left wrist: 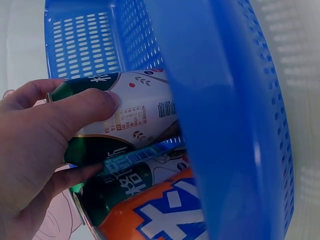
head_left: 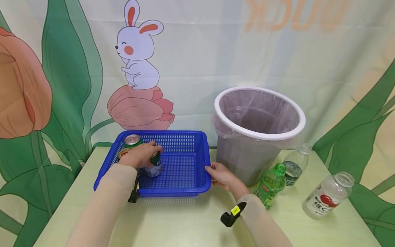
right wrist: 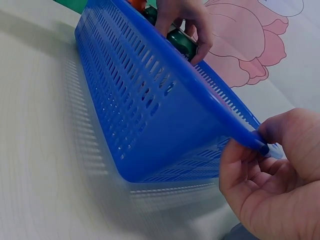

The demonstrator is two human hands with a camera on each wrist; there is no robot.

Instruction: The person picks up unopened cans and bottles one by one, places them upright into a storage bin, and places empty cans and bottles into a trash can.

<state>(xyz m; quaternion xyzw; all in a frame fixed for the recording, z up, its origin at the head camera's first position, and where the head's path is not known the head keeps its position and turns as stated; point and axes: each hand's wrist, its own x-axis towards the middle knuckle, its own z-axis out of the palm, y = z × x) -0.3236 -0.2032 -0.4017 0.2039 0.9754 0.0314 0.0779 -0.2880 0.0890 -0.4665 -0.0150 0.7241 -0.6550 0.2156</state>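
A blue perforated plastic basket [head_left: 182, 169] stands on the table, with several drink cans at its left end. My left hand [head_left: 140, 154] reaches in and grips a green-and-white can [left wrist: 142, 107], thumb on its side, which stands upright or nearly so in the head view. Against it, in the left wrist view, lie another green can [left wrist: 117, 190] and an orange can [left wrist: 155, 212] with blue-and-white lettering. At the basket's right end, my right hand [right wrist: 277, 180] pinches the rim [right wrist: 220, 112] between thumb and fingers.
Right of the basket stands a grey bin [head_left: 240, 161] with a white rim and a clear liner. Near it are a green plastic bottle [head_left: 270, 187], a clear bottle [head_left: 294, 166] and a wide-mouthed clear bottle [head_left: 327, 197]. A printed cloth [head_left: 191, 68] hangs behind the table.
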